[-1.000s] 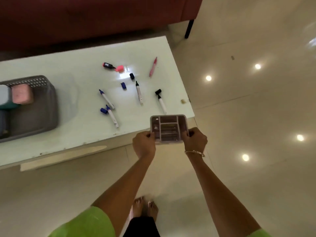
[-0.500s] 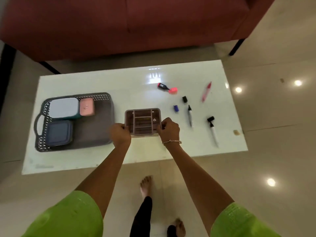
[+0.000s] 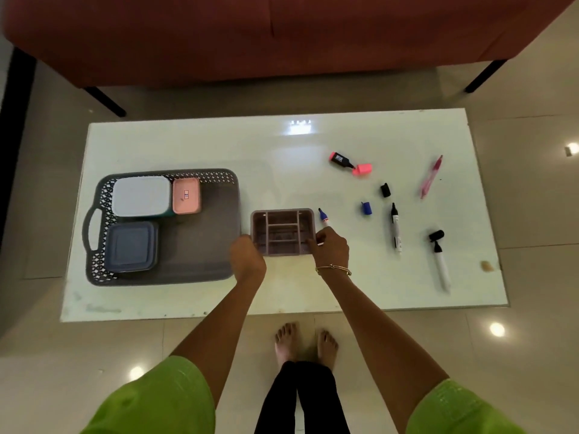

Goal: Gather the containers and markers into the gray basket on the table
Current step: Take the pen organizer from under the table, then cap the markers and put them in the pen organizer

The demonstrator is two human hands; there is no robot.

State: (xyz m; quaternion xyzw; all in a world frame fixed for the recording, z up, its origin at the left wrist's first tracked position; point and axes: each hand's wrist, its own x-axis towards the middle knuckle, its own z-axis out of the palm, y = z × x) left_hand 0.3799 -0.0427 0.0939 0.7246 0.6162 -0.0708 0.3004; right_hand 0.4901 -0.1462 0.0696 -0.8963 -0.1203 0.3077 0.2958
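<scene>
From the head camera I see my left hand [image 3: 247, 257] and my right hand [image 3: 332, 247] both closed on the short sides of a mauve plastic divided organiser tray [image 3: 282, 231], which is over the white glossy table [image 3: 282, 286] just right of the gray perforated plastic basket [image 3: 200, 245]; I cannot tell whether it touches the tabletop. Inside the basket sit a white-lidded container [image 3: 140, 195], a small pink-lidded container [image 3: 186, 195] and a blue-lidded container [image 3: 130, 246]. A blue-tipped marker [image 3: 323, 216] pokes out beside my right hand. Farther right lie a pink highlighter [image 3: 342, 159] with its pink cap [image 3: 362, 169], a pink pen [image 3: 431, 177], a black marker [image 3: 395, 227] and a second white-barrelled marker [image 3: 440, 264].
</scene>
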